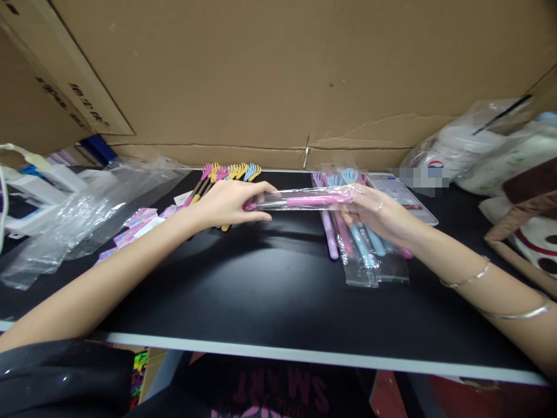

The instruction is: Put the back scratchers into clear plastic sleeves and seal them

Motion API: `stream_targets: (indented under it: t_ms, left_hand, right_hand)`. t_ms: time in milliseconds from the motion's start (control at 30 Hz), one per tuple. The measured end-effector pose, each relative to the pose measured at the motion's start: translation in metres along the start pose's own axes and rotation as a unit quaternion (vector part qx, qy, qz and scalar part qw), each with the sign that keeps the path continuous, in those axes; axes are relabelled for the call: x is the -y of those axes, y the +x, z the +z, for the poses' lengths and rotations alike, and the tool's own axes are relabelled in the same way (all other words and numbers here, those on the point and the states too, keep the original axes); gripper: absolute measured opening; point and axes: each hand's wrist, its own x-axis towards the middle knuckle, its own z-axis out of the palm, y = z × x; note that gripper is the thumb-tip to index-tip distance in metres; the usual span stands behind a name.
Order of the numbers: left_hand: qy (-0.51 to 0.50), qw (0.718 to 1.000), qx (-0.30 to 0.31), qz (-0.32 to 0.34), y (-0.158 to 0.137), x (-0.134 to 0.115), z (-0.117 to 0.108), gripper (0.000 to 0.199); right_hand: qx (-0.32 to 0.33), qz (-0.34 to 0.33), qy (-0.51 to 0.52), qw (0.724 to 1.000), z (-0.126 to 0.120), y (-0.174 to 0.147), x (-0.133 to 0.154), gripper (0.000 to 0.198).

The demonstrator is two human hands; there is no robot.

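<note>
Your R hand (374, 210) has 1 end of bagged pink stick (307, 200) pinched; L hand (230, 200) half-open abt other end, can't tell if gripping.

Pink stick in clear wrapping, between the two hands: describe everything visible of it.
The pink stick is slim and long, with a pink tip at its left end, a short greyish shaft, then a thicker pink length. It looks like plastic, inside a clear, shiny sleeve. It lies nearly level above the black table. The left hand frames its left end; the right hand grips and partly hides the other.
</note>
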Motion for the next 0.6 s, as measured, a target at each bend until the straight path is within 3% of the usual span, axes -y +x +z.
stream_targets:
  t_ms: [267,433,600]
  left_hand:
    - [-0.047,0.999,-0.009,0.009,0.0,-0.003,0.003,0.035]
    - [0.004,0.997,-0.078,0.013,0.001,-0.002,0.004,0.026]
    - [0.066,0.986,-0.152,0.01,0.006,-0.007,-0.007,0.023]
  right_hand:
    - [0.001,-0.033,-0.027,0.999,0.001,0.0,0.008,0.028]
    - [0.013,-0.038,-0.082,0.996,-0.001,-0.007,0.018,0.028]
    - [-0.049,-0.109,-0.179,0.977,0.011,-0.019,0.036,0.029]
